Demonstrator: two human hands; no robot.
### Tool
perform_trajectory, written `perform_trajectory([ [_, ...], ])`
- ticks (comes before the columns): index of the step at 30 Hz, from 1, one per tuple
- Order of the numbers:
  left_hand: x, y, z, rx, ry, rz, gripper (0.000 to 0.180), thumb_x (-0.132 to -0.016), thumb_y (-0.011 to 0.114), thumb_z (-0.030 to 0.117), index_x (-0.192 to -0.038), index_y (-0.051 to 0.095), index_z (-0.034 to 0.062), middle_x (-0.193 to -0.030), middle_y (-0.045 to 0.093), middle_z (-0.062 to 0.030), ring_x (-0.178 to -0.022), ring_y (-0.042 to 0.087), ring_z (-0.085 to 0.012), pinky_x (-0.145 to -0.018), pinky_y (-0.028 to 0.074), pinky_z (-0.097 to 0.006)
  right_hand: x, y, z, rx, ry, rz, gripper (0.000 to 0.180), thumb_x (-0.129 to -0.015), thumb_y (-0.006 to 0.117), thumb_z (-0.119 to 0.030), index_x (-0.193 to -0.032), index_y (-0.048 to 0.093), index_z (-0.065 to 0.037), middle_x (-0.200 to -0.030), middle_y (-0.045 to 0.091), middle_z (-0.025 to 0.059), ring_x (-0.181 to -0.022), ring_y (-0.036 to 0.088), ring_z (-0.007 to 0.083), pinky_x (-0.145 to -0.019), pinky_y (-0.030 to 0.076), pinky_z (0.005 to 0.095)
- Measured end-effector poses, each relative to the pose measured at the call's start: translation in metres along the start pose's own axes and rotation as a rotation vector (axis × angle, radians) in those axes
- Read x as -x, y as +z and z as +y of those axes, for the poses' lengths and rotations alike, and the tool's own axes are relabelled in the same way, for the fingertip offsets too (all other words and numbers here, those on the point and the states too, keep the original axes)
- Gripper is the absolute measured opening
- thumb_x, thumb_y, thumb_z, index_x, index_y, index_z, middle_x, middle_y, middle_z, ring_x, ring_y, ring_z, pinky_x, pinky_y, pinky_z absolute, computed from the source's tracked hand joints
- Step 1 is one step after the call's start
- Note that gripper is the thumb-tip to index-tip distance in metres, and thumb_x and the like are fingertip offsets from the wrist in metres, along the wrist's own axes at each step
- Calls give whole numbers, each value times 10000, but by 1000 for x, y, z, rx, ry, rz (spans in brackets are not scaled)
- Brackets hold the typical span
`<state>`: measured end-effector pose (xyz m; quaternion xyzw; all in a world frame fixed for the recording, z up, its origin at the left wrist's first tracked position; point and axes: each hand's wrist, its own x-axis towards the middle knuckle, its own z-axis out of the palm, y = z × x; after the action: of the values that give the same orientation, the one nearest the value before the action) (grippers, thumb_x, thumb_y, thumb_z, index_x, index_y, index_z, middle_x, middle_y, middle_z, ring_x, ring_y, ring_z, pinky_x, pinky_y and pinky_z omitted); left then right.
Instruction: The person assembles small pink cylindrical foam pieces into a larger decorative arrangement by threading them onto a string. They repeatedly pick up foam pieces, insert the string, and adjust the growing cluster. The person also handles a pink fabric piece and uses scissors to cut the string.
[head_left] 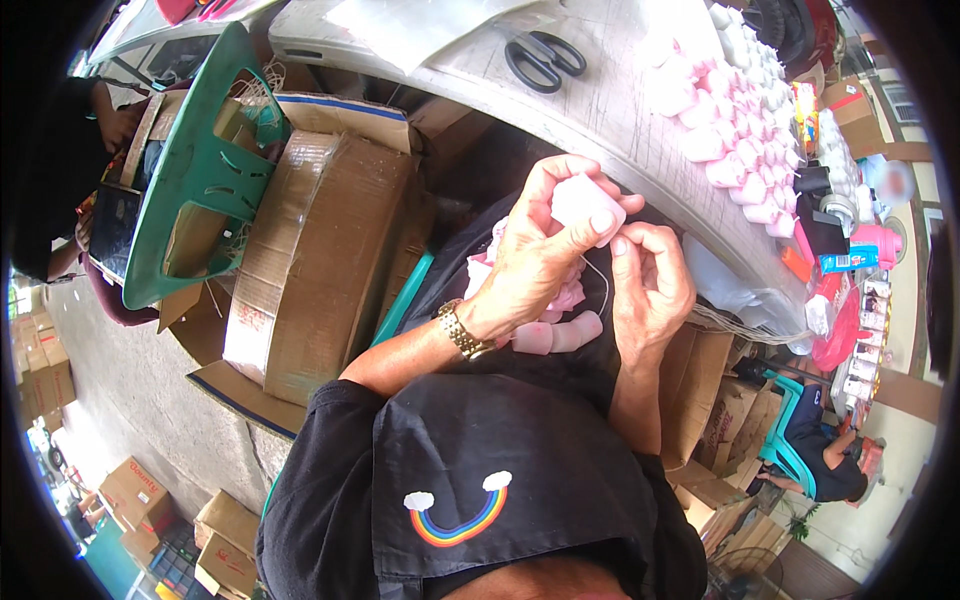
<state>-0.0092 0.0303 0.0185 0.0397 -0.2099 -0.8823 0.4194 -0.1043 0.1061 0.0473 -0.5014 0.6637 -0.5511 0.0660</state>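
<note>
Hands first, in the head view: you are pinching a small pale pink cup-shaped piece in the fingers of your left hand, with the thumb and forefinger closing over its top. Your right hand is curling just beside it, its fingertips pinching a thin thread that is running down from the piece. Both hands are working close over your lap, where more pink pieces are lying on the dark cloth against your body.

Judging from this, the thread is looking slack and fine, so it could be slipping out of your right fingertips, and the loose pieces in your lap could be rolling off if you are shifting your knees.

Room is tight. The table edge is pressing in just beyond your knuckles, and rows of pink pieces on the table are crowding its far side. Scissors are lying well apart, up the table. To your left, a taped cardboard box and a green plastic chair are hemming you in, leaving open space only above your lap.
</note>
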Motion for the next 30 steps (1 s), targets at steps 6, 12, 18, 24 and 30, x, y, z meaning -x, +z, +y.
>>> perform_trajectory([
  [6,-4,2,4,-129,40,-35,497,-863,723,144,-1262,438,62,-1156,550,-99,-1188,563,-286,-999,480,-404,-4,4,1,76,-10,14,63,-872,647,-3,-922,612,12,-776,589,21,-618,497,52,-534,388,199],
  [12,-4,3,12,-258,71,-49,507,-845,735,116,-1256,445,47,-1150,561,-113,-1185,567,-281,-1010,468,-409,-2,-3,-4,-181,233,-91,87,-891,661,-10,-953,624,39,-844,629,28,-688,534,55,-609,434,196],
  [18,-5,3,11,-219,88,-78,490,-841,737,99,-1239,456,50,-1153,566,-116,-1184,568,-282,-1009,469,-408,-3,-6,-6,-185,242,-78,82,-865,678,28,-933,634,43,-853,633,28,-728,549,60,-651,457,200],
  [24,-5,1,13,-237,72,-72,505,-835,743,93,-1245,450,54,-1153,571,-114,-1188,566,-284,-1001,476,-410,-5,-6,-6,-66,175,-77,71,-848,680,19,-905,642,34,-829,642,51,-708,564,87,-638,459,220],
  [30,-6,0,13,-233,50,-83,492,-846,736,114,-1245,455,50,-1164,571,-122,-1192,562,-292,-1006,472,-418,-9,-4,-7,56,42,-83,58,-843,674,13,-894,647,14,-790,635,64,-626,552,104,-555,441,227],
])
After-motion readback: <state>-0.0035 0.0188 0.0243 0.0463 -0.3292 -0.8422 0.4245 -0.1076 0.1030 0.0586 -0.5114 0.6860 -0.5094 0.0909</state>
